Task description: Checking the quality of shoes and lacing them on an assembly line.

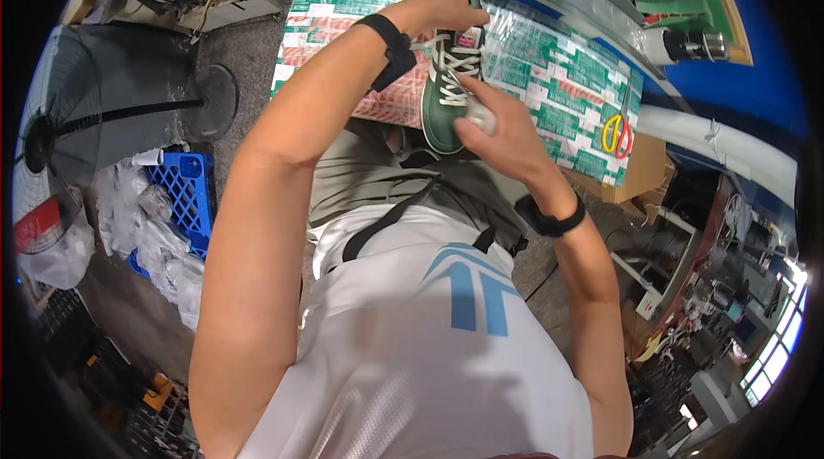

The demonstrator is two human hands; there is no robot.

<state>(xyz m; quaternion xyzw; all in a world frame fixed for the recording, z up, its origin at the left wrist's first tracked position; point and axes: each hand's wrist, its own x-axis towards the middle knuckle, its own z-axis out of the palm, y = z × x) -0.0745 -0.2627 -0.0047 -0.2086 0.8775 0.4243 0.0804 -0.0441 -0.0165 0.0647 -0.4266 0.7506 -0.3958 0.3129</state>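
Observation:
A dark green sneaker [441,127] with white laces lies on the table, its toe toward me. My left hand [441,9] is closed about the ankle end of the shoe, near the tongue with its small coloured label; some of its fingers are hidden. In my right hand [506,134] is a tool with a pale rounded handle [481,118], gripped in the palm. A thin shaft seems to run from it to the crossed laces [452,81]. What its tip does there is too small to tell.
Under the shoe is a table [558,72] covered in green, white and red printed sheeting. Scissors [616,136] with yellow and red handles rest at its right edge. A metal rail runs behind. To the left stand a fan [51,141] and a blue crate [182,193] beside plastic bags.

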